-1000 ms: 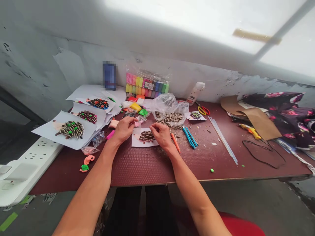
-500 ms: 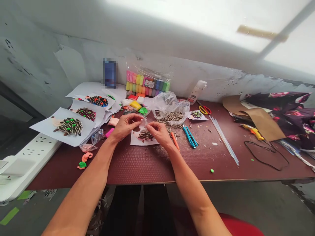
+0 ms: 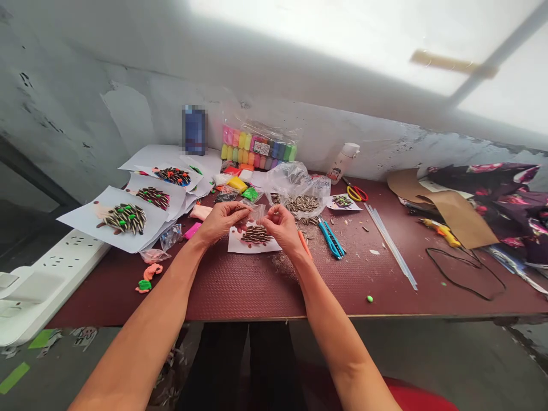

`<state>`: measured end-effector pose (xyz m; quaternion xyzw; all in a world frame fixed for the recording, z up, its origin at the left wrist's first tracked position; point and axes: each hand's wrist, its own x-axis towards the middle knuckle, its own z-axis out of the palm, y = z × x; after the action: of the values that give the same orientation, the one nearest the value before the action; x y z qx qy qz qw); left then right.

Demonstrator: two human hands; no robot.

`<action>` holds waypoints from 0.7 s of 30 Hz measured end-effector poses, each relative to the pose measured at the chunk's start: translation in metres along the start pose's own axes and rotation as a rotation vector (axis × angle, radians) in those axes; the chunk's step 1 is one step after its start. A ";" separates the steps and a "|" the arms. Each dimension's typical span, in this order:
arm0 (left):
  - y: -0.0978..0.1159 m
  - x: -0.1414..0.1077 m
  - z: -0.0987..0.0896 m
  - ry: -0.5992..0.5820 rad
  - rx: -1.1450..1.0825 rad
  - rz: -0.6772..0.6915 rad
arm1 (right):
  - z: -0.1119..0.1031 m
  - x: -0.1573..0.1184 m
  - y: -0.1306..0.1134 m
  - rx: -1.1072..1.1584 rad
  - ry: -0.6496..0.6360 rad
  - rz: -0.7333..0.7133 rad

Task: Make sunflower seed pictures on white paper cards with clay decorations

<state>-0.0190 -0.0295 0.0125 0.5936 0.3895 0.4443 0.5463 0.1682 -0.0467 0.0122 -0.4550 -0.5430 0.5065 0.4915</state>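
A small clear plastic bag (image 3: 258, 212) is stretched between my two hands, above the table. My left hand (image 3: 226, 221) pinches its left side, thumb against fingers. Closed at the bag's right edge is my right hand (image 3: 280, 226); its exact fingertip contact is hard to see. Just below them lies a white card (image 3: 240, 245) bearing a hedgehog figure (image 3: 256, 234) covered in striped sunflower seeds, partly hidden by my right hand. Beyond my right hand, loose sunflower seeds (image 3: 303, 204) spill around a larger clear bag (image 3: 285, 176).
Finished-looking hedgehog cards (image 3: 124, 218) lie at left beside a white power strip (image 3: 64, 262). Coloured clay packs (image 3: 257, 149) stand at the wall. A blue utility knife (image 3: 331, 240), scissors (image 3: 357, 193), glue sticks (image 3: 391, 245), a bottle (image 3: 342, 162) and a glue gun (image 3: 443, 230) are rightward.
My fingers have shifted on the small bag, and the hands are slightly farther apart at the fingertips. The camera view has moved a little; the card and tools stay in place.
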 end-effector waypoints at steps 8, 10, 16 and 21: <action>-0.004 0.000 -0.006 -0.005 -0.003 -0.004 | -0.003 0.001 0.004 -0.057 -0.058 -0.041; -0.004 0.000 -0.006 -0.017 0.006 0.012 | -0.004 0.001 0.004 -0.081 -0.074 -0.031; -0.003 -0.002 -0.005 -0.066 -0.019 0.019 | -0.004 0.002 0.003 -0.043 -0.104 -0.031; -0.005 -0.002 -0.003 -0.088 -0.048 0.002 | -0.004 0.001 0.002 -0.105 -0.139 -0.039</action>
<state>-0.0227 -0.0299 0.0074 0.5997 0.3536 0.4276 0.5767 0.1721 -0.0453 0.0104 -0.4335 -0.6104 0.4978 0.4379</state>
